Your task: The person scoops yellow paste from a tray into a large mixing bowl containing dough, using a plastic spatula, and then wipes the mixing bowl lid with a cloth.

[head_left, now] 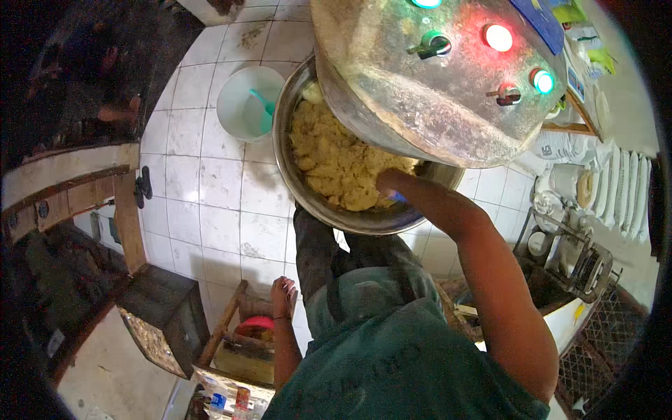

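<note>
Floor [224, 185]: smudged white tiles; leftward, we find the room too dark to read.
Machine [420, 98]: cut off above, lamps lit, hiding part of what lies beneath.
Bowl [364, 222]: metal, wide, partly covered from our view.
Dough [329, 164]: yellow, lumpy, inside the bowl.
Bucket [229, 105]: white, standing left of the bowl.
Right hand [389, 181]: at the dough, fingers hidden; we cannot tell its opening or hold.
Left hand [283, 290]: hanging low, half curled; contents unclear to us.
</note>
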Available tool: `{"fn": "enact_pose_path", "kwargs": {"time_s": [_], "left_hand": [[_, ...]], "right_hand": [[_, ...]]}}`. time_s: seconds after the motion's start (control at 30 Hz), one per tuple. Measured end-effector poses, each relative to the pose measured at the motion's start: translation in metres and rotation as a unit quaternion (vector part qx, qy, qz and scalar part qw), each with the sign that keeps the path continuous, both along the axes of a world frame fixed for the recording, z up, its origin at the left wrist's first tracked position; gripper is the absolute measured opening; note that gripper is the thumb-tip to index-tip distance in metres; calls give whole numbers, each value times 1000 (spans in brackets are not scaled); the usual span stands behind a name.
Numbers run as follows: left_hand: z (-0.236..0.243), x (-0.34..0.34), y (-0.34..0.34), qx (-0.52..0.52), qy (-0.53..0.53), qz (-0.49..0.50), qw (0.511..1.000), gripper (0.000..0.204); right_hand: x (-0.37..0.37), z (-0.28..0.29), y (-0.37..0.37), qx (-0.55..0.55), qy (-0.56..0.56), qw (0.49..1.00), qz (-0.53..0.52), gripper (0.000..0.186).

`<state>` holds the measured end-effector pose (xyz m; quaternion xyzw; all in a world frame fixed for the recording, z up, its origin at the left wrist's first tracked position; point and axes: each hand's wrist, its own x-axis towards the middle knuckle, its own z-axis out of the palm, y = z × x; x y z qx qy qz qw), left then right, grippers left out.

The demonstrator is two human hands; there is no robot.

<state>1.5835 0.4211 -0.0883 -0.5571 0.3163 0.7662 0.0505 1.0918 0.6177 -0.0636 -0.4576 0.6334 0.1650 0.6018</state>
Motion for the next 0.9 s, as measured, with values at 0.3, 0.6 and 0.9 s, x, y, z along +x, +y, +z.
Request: {"fn": "enact_pose_path", "kwargs": {"time_s": [0.3,0.6,0.9], "left_hand": [[29,-31,-1,3,-34,52,998,18],[50,-43,-8,-29,-97,10,995,21],[16,-24,-43,118,-42,44,991,23]], "right_hand": [[4,-7,39,25,132,984,116,23],[23,-3,1,-52,28,998,16,21],[16,-23,13,-81,70,989,103,19]]}}
